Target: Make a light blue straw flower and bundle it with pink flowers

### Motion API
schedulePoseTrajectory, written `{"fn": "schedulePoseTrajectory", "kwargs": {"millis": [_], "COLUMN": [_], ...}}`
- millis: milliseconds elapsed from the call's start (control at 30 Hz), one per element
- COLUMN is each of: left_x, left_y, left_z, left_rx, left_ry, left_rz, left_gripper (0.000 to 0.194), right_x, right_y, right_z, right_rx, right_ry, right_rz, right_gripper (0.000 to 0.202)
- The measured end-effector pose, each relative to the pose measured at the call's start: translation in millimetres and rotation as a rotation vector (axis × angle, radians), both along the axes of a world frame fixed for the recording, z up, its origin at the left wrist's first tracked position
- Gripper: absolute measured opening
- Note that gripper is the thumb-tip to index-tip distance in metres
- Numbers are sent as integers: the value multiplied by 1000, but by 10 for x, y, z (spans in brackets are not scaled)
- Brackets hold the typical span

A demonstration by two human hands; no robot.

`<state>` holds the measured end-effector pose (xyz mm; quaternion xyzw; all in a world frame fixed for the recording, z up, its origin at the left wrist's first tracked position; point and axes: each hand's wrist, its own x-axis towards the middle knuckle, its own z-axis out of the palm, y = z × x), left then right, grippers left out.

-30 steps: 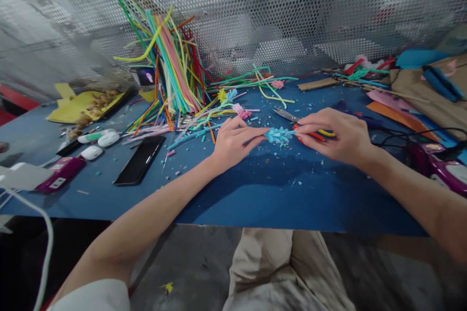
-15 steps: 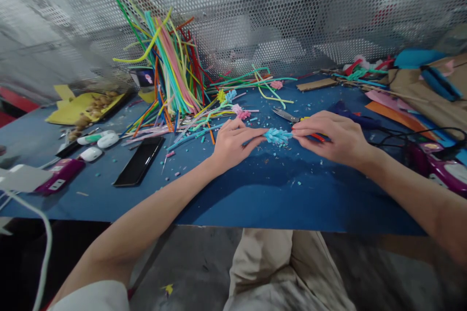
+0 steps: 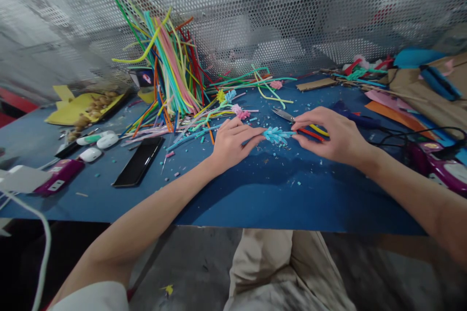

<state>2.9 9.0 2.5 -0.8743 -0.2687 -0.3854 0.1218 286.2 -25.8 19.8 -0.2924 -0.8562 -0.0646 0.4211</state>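
A light blue pipe-cleaner flower (image 3: 276, 136) is held level above the blue table, between my two hands. My left hand (image 3: 233, 142) pinches its left end between thumb and fingers. At the other end, the thumb and index finger of my right hand (image 3: 326, 135) close on its thin stem. Just behind my right hand lie pliers (image 3: 288, 115) with red and yellow handles, partly hidden by the fingers. Beyond my left hand are small finished blossoms, among them a pink one (image 3: 241, 112), a blue one (image 3: 230, 96) and a yellow one (image 3: 221, 96).
A tall bundle of coloured pipe cleaners (image 3: 171, 68) stands at the back left. A black phone (image 3: 138, 161) lies left of my forearm, near white earbuds (image 3: 107, 141). At right are a purple device (image 3: 447, 167) and brown paper (image 3: 412, 87). A perforated metal panel (image 3: 292, 14) rises behind.
My right hand has shifted slightly and its fingers have opened a little around the stem. More of the stem and the pliers' handles shows. The left hand stays nearly still.
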Motion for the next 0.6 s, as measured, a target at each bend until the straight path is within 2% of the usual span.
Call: {"fn": "schedulePoseTrajectory", "kwargs": {"millis": [200, 367, 600], "left_x": [-8, -14, -27], "left_y": [6, -6, -28], "left_z": [5, 19, 17], "left_rx": [-17, 12, 45], "left_ry": [6, 8, 1], "left_rz": [3, -21, 7], "left_gripper": [21, 20, 22], "right_x": [46, 38, 4], "right_y": [23, -5, -34], "right_z": [10, -35, -36], "right_rx": [-46, -89, -90], "right_ry": [32, 1, 7], "right_rz": [-4, -23, -46], "right_gripper": [47, 44, 18]}}
